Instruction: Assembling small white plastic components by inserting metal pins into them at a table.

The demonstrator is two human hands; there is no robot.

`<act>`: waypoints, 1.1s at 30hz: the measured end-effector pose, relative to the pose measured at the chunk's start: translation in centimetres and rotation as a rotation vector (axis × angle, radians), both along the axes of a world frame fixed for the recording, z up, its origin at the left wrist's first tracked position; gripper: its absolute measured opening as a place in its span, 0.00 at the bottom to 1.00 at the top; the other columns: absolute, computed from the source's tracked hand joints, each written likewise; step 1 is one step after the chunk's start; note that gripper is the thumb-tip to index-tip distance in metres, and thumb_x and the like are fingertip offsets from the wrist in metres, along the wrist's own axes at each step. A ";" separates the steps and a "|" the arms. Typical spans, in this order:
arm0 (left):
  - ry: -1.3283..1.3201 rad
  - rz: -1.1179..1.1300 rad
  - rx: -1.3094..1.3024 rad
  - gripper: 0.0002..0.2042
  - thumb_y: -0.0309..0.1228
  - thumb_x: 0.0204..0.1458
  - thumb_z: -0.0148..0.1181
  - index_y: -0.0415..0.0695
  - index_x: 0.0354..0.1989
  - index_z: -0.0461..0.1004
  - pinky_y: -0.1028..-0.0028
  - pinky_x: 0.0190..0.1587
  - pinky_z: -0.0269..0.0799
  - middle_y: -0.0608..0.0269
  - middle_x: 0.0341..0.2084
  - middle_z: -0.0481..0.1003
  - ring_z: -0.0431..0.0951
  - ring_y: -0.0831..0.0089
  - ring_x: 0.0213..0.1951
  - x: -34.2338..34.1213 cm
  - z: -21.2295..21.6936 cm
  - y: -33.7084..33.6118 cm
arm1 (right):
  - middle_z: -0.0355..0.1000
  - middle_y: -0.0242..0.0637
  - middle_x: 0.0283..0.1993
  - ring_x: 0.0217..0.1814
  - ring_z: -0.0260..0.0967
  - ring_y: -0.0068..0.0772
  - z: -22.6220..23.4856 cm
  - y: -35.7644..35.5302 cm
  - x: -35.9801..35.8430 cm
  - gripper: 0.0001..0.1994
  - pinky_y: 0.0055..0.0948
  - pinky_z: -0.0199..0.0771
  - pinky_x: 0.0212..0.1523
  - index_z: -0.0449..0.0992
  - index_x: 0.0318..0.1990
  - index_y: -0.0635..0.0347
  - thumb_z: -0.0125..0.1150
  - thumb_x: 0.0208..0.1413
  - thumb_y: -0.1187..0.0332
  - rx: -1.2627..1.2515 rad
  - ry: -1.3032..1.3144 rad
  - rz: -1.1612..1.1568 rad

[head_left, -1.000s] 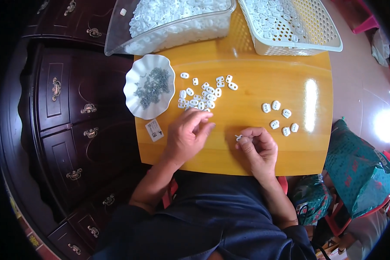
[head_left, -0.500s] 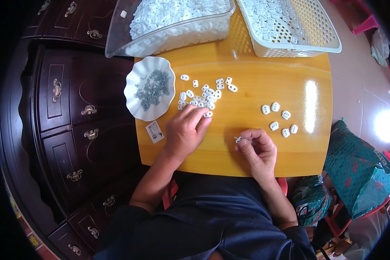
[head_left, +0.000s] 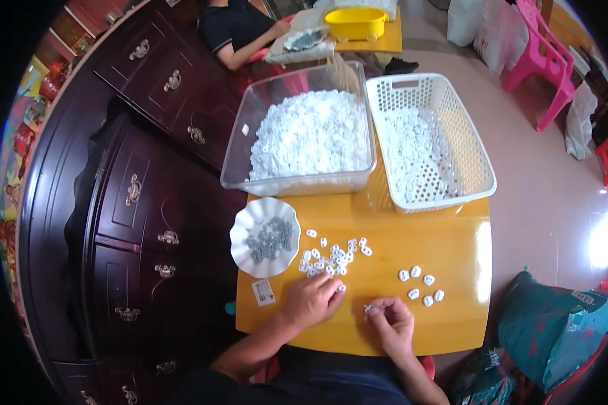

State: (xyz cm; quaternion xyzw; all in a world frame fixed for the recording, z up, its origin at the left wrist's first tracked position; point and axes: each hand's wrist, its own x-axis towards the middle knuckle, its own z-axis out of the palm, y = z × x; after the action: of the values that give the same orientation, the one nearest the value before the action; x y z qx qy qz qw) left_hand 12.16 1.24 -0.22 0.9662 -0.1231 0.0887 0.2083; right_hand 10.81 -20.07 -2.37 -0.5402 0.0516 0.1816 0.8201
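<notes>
Left hand: the left hand [head_left: 312,301] rests palm down on the bench [head_left: 452,243], fingers curled, its fingertips [head_left: 336,286] pinching one small white piece at the near edge of the loose pile.
Right hand: the right hand [head_left: 392,321] lies closed on the bench near the front edge, thumb and forefinger nipped on a tiny part [head_left: 368,308] at its upper left.
Loose pile: small white plastic pieces [head_left: 332,256] lie scattered on the bench just beyond the left hand, right of the dish.
Sorted group: six white pieces [head_left: 422,283] sit apart, to the right of both hands.
Dish: a white scalloped dish [head_left: 244,229] holds small grey metal parts [head_left: 270,239], at the bench's left edge.
Clear bin: a transparent tub [head_left: 236,162] heaped with white pieces stands at the far left of the bench.
Basket: a white lattice basket [head_left: 483,182] with more white pieces sits beside the tub, on its right.
Tag: a small printed slip [head_left: 263,292] lies below the dish, left of the left hand.
Surroundings: a dark wooden cabinet [head_left: 135,223] stands along the left; another person [head_left: 236,27] sits beyond it at a second bench.
</notes>
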 end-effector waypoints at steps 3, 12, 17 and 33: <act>-0.072 -0.058 0.020 0.06 0.30 0.48 0.68 0.48 0.33 0.76 0.67 0.27 0.75 0.66 0.27 0.75 0.79 0.65 0.25 0.0 0.0 0.0 | 0.77 0.31 0.35 0.36 0.73 0.17 -0.2 0.0 -0.2 0.03 0.19 0.74 0.41 0.75 0.43 0.67 0.60 0.63 0.78 0.026 -0.020 0.007; -0.145 -0.168 0.092 0.05 0.33 0.57 0.62 0.47 0.33 0.75 0.68 0.26 0.74 0.65 0.27 0.73 0.78 0.66 0.23 0.2 -0.3 -0.3 | 0.77 0.30 0.36 0.37 0.73 0.17 -0.4 0.2 0.1 0.03 0.19 0.73 0.42 0.75 0.43 0.67 0.60 0.64 0.78 0.028 -0.067 0.014; -0.105 -0.139 0.049 0.05 0.33 0.57 0.63 0.47 0.33 0.76 0.68 0.26 0.75 0.64 0.27 0.75 0.79 0.65 0.25 -0.2 0.4 -1.1 | 0.77 0.30 0.36 0.38 0.73 0.17 -0.3 0.1 -0.1 0.04 0.19 0.74 0.43 0.76 0.43 0.67 0.60 0.63 0.79 0.033 -0.065 0.006; 0.221 -0.021 -0.798 0.05 0.25 0.56 0.65 0.41 0.39 0.78 0.77 0.27 0.71 0.65 0.24 0.78 0.76 0.79 0.24 -2.9 1.2 -5.9 | 0.76 0.33 0.36 0.36 0.73 0.21 -1.2 0.3 0.2 0.03 0.21 0.75 0.40 0.74 0.43 0.63 0.60 0.64 0.77 0.308 0.089 -0.241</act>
State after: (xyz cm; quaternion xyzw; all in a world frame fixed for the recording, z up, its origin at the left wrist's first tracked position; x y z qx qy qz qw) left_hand 9.27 -4.65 0.94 0.8119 -0.0659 0.0232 0.5795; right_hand 11.06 -19.73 -3.52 -0.3898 0.1236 0.1118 0.9057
